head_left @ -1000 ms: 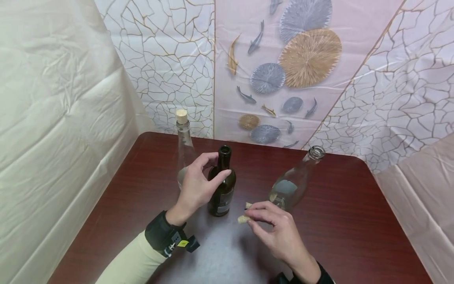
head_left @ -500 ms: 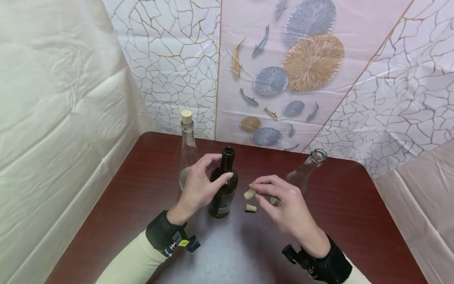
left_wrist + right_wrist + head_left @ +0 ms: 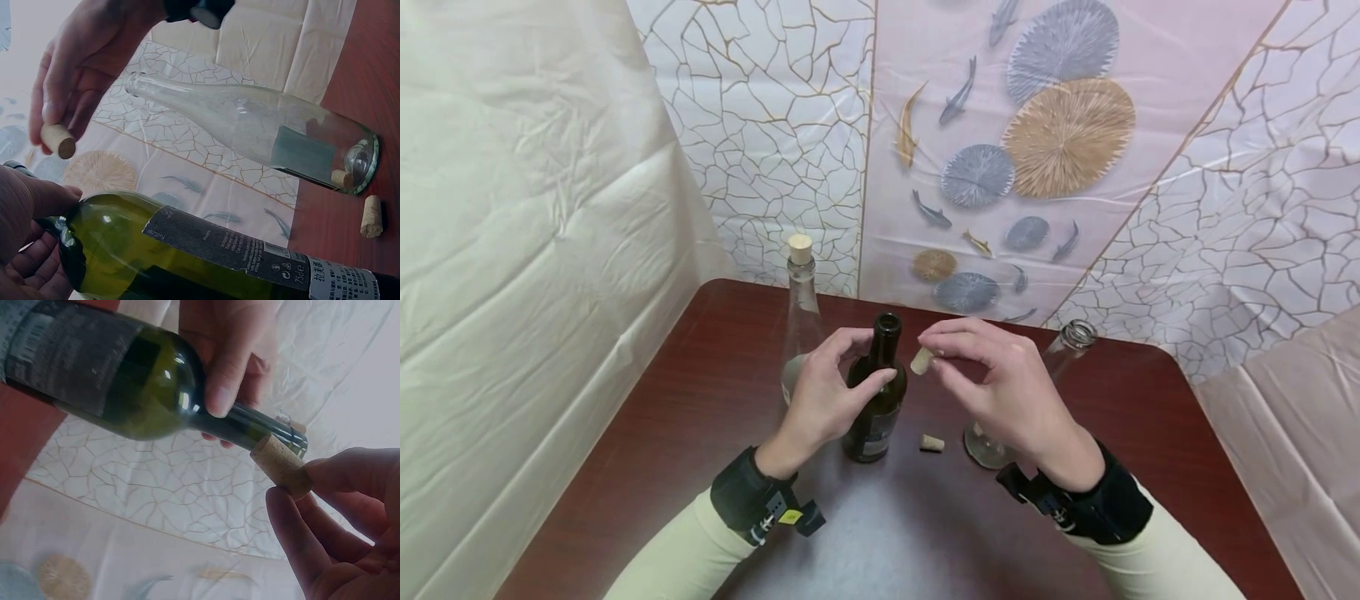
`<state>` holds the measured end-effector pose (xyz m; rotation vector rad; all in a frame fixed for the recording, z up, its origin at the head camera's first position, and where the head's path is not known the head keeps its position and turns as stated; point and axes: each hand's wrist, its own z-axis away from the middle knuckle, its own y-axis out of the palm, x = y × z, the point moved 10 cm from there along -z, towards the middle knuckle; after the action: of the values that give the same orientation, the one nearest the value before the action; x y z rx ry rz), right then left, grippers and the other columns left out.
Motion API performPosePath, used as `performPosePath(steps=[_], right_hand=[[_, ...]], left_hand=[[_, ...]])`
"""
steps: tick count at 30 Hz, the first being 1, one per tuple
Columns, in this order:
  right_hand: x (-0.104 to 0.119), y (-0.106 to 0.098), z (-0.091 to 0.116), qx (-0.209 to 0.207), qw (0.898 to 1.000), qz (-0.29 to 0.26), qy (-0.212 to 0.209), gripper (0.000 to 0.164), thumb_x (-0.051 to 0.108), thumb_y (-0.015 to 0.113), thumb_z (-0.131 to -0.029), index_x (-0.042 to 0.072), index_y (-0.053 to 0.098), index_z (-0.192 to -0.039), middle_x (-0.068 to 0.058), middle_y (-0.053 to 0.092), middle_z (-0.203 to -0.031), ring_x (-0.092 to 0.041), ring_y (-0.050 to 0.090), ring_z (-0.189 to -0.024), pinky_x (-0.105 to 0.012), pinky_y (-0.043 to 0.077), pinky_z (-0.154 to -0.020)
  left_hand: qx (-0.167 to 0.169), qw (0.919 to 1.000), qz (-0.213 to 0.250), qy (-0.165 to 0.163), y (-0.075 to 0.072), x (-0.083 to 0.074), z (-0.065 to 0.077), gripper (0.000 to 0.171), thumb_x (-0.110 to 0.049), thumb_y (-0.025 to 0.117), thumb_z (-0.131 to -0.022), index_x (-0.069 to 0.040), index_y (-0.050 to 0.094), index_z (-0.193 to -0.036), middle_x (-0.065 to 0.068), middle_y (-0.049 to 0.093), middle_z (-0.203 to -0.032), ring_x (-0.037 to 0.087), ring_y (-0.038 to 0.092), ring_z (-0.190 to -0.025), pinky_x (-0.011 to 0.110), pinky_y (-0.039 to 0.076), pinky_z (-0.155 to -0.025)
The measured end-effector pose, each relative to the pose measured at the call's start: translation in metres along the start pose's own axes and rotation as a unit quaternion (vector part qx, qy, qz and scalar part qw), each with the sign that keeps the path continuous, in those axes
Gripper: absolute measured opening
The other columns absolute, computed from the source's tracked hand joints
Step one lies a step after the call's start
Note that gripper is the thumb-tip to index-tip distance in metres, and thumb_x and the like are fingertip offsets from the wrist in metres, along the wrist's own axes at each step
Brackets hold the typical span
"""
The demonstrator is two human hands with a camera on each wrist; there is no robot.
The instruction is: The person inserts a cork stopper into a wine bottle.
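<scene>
A dark green wine bottle [image 3: 874,417] with an uncorked mouth stands upright on the table. My left hand [image 3: 823,387] grips it around the neck and shoulder, thumb on the near side in the right wrist view. Between thumb and fingertips my right hand [image 3: 1000,371] pinches a cork [image 3: 281,465], to the right of the bottle's neck and apart from the mouth in the head view. Another cork [image 3: 932,443] lies on its side on the table. Beyond the right hand is a clear glass bottle [image 3: 250,119], uncorked; a small cork [image 3: 342,179] shows at its base, inside or behind, I cannot tell.
At the back left stands a second clear bottle [image 3: 802,304] with a pale cork [image 3: 801,248] in its mouth, partly behind the left hand. The dark red table [image 3: 722,358] ends at a patterned cloth backdrop [image 3: 775,125]. Pale cloth [image 3: 535,250] hangs at the left.
My right hand has lifted the cork from near the tabletop up to the height of the green bottle's neck. The other cork stays on the table. My left hand keeps its grip.
</scene>
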<state>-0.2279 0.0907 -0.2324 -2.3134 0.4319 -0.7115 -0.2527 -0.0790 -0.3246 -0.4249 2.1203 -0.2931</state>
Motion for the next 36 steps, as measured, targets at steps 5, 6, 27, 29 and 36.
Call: performPosePath(steps=[5, 6, 27, 29, 36], right_hand=[[0.005, -0.004, -0.013, -0.007, 1.0, 0.017, -0.021, 0.027, -0.001, 0.08, -0.087, 0.01, 0.08, -0.111, -0.003, 0.078, -0.113, -0.02, 0.075, -0.106, -0.017, 0.053, -0.095], [0.006, -0.005, -0.015, -0.008, 0.999, 0.019, -0.024, 0.027, -0.001, 0.08, -0.087, 0.01, 0.08, -0.111, -0.003, 0.078, -0.113, -0.02, 0.075, -0.106, -0.018, 0.054, -0.095], [0.014, -0.015, -0.045, 0.006, 0.999, 0.029, -0.03, 0.025, -0.001, 0.079, -0.088, 0.009, 0.081, -0.112, -0.004, 0.079, -0.114, -0.019, 0.076, -0.104, -0.006, 0.047, -0.087], [0.016, -0.015, -0.048, 0.005, 0.999, 0.027, -0.035, 0.025, -0.001, 0.079, -0.089, 0.009, 0.081, -0.112, -0.005, 0.079, -0.114, -0.02, 0.076, -0.104, -0.006, 0.048, -0.089], [0.028, -0.009, -0.059, 0.013, 0.998, 0.02, -0.061, 0.024, 0.0, 0.078, -0.09, 0.008, 0.081, -0.112, -0.006, 0.078, -0.114, -0.019, 0.075, -0.105, -0.016, 0.052, -0.09]], left_hand=[[0.006, 1.0, -0.006, 0.002, 0.001, -0.001, -0.001, 0.046, -0.014, 0.087, -0.086, -0.008, 0.067, -0.127, 0.008, 0.072, -0.117, 0.022, 0.071, -0.108, 0.041, 0.061, -0.095], [0.007, 1.0, -0.005, 0.001, 0.002, -0.001, -0.001, 0.046, -0.015, 0.088, -0.086, -0.008, 0.067, -0.127, 0.008, 0.072, -0.117, 0.022, 0.071, -0.108, 0.041, 0.06, -0.096], [0.017, 0.9997, -0.013, -0.009, 0.002, 0.001, 0.0, 0.045, -0.015, 0.086, -0.087, -0.009, 0.066, -0.128, 0.007, 0.072, -0.119, 0.02, 0.07, -0.11, 0.041, 0.061, -0.092], [0.017, 0.9997, -0.012, -0.013, 0.001, 0.002, 0.0, 0.045, -0.016, 0.086, -0.087, -0.009, 0.066, -0.127, 0.007, 0.072, -0.119, 0.021, 0.07, -0.11, 0.041, 0.061, -0.093], [0.017, 0.9997, -0.006, -0.018, 0.001, 0.004, 0.001, 0.044, -0.015, 0.086, -0.087, -0.009, 0.067, -0.127, 0.008, 0.071, -0.12, 0.022, 0.07, -0.111, 0.045, 0.06, -0.096]])
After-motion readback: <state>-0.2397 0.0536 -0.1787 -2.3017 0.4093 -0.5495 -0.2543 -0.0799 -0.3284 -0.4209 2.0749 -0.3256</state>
